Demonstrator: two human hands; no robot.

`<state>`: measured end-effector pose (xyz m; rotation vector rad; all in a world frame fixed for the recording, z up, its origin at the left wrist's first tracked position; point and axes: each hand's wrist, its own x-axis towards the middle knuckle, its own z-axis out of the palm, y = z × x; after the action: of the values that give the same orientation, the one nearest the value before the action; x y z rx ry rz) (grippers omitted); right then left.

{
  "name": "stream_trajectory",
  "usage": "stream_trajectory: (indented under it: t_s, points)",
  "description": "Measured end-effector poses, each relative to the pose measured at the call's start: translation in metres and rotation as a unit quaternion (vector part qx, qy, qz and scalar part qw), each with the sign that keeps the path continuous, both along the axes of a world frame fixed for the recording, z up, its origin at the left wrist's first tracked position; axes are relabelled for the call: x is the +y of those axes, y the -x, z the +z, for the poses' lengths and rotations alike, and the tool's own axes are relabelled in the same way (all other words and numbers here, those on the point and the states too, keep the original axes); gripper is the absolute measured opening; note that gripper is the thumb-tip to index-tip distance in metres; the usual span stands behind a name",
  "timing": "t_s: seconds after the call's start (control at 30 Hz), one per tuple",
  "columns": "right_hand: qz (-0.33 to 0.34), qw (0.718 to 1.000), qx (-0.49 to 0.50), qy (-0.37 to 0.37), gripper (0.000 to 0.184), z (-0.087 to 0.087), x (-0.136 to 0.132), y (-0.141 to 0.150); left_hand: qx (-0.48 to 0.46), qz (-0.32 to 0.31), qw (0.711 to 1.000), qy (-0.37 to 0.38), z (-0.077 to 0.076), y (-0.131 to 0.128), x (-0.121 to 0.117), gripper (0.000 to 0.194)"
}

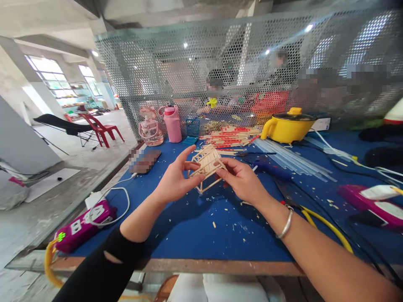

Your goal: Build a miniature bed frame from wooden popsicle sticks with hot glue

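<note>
A small frame built of thin wooden sticks [208,162], with a slatted panel and open sides, is held tilted above the blue table top. My left hand [176,176] grips its left side between thumb and fingers, the index finger pointing up and away. On the right, my right hand [241,178] pinches a corner of the same frame with thumb and forefinger. Parts of the frame are hidden behind the fingers. Just behind it lies a pile of wooden sticks with red wrapping [229,137].
Clear glue sticks [292,159], a blue glue gun [272,169] and yellow-handled pliers [310,216] lie to the right. Behind stand a yellow electric pot [288,128] and a pink bottle [172,125]. A phone [145,161] and purple power strip [85,226] are left. Perforated metal mesh [176,63] rises behind.
</note>
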<state>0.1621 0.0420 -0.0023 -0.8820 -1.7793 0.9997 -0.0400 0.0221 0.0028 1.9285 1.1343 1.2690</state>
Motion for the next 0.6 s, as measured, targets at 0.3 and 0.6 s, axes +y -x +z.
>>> stream_trajectory:
  t_s: [0.3, 0.6]
  points:
    - [-0.016, 0.999, -0.022, -0.017, 0.026, 0.001, -0.0038, 0.0023, 0.005, 0.021, 1.0, 0.009, 0.001, -0.0021, -0.0033, 0.087]
    - [-0.02, 0.999, -0.025, -0.044, 0.025, -0.0009, -0.004, 0.0038, -0.007, 0.037, 0.999, -0.003, -0.0018, -0.0031, -0.0031, 0.09]
